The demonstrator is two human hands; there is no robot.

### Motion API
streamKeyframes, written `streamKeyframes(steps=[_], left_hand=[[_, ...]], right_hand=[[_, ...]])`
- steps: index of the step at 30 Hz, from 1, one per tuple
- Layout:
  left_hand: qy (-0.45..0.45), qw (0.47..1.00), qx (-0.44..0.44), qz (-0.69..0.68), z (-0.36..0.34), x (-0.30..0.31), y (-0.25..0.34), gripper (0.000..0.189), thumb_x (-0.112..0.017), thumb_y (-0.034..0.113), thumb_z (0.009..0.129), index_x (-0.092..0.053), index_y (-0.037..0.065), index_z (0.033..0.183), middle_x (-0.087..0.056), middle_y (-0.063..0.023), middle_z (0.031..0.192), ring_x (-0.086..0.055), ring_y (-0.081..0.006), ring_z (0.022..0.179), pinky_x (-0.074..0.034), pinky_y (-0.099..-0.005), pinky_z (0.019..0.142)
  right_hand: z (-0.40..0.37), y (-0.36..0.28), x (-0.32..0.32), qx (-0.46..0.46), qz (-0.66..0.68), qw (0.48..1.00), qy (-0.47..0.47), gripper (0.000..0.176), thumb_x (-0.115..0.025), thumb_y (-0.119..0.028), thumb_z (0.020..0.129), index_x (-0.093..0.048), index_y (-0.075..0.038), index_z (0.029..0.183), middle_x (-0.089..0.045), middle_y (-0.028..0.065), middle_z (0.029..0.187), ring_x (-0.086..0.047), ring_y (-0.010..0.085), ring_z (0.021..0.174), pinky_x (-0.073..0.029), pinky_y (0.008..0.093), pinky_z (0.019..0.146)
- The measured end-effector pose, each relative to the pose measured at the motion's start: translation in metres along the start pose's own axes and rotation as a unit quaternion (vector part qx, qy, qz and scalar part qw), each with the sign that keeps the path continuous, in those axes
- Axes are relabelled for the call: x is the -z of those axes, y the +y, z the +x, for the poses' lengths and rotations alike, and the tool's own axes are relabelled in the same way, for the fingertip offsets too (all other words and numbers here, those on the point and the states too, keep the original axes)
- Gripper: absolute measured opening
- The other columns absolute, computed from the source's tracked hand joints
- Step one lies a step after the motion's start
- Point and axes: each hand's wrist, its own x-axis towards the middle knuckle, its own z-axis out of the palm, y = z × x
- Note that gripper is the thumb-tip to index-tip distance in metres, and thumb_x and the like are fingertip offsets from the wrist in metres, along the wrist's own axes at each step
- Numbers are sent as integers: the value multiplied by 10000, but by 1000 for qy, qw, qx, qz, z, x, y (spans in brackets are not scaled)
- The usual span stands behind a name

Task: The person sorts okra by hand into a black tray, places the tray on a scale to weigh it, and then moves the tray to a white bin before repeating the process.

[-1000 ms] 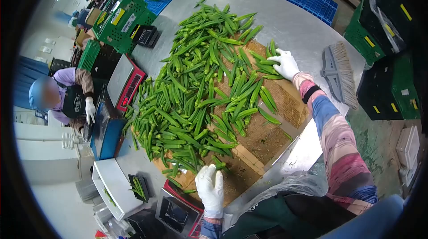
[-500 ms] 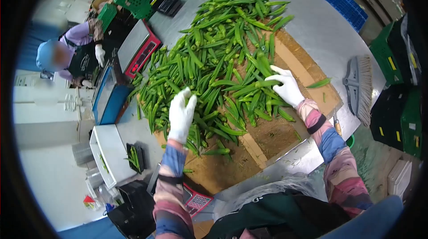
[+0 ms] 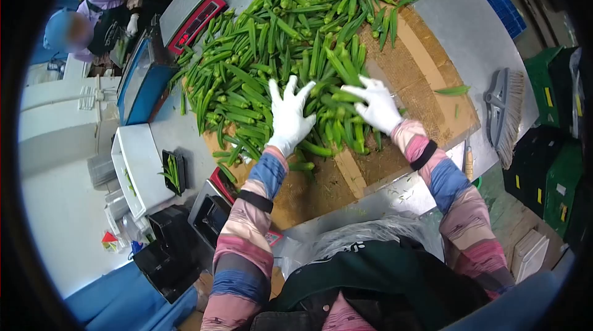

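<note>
A large heap of green okra pods [image 3: 265, 41] lies on a flattened brown cardboard sheet [image 3: 309, 198]. My left hand [image 3: 289, 115], in a white glove, rests against the near side of the heap with its fingers spread. On the other side of a loose cluster of okra, my right hand [image 3: 378, 107], also white-gloved, touches the pods with its fingers apart. The cluster sits between both hands, and neither one is closed around a pod. A single okra pod [image 3: 453, 90] lies apart on the cardboard at the right.
A red scale [image 3: 196, 21] stands beyond the heap at the left. Near it are a white bin [image 3: 141, 167] and a small black tray of okra [image 3: 173, 172]. A grey brush [image 3: 501, 112] lies at the table's right side. Another person [image 3: 102, 19] is at upper left.
My left hand has moved right and spread its fingers; my right hand has shifted slightly left. They are closer together, with the near okra bunched between them. The camera view has shifted.
</note>
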Motion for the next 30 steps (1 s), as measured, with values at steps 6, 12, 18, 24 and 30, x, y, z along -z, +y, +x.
streamKeyframes(steps=[6,12,18,24,30], left_hand=[[14,993,-112,17,-116,-8,2,640,-752,112,680,-621,207,1300,-496,-168,1453,-362,-449,1407,-291,-631,1142],[-101,988,-79,87,-217,4,24,688,-779,125,646,-616,220,1307,-468,-150,1471,-357,-441,1412,-315,-619,1137],[-110,989,-64,70,-284,-12,37,742,-814,241,691,-554,235,1385,-412,-153,1492,-317,-481,1423,-354,-618,1102],[-102,994,14,24,-340,-12,33,848,-816,289,753,-435,255,1510,-269,-196,1611,-255,-481,1468,-293,-618,1153],[-54,996,69,-29,-387,-29,26,874,-797,294,808,-366,135,1551,-121,-323,1633,-224,-506,1485,-298,-503,1191]], right_hand=[[-70,-83,-22,175,-41,980,-80,448,-723,-216,742,-733,-232,1189,-478,113,1490,-347,414,1432,-258,564,1186],[-149,-99,-38,244,-65,949,-188,460,-744,-177,706,-745,-181,1166,-534,121,1437,-335,422,1448,-242,594,1211],[-191,-88,-30,249,-132,937,-205,400,-661,-143,793,-740,-190,1182,-518,102,1482,-343,380,1461,-224,570,1223],[-210,-54,-13,144,-217,951,-169,481,-652,-131,802,-702,-302,1248,-449,123,1546,-290,414,1482,-159,612,1220],[-221,-53,-10,33,-236,970,-46,613,-619,-55,747,-652,-192,1343,-397,150,1575,-256,448,1480,-143,609,1219]])
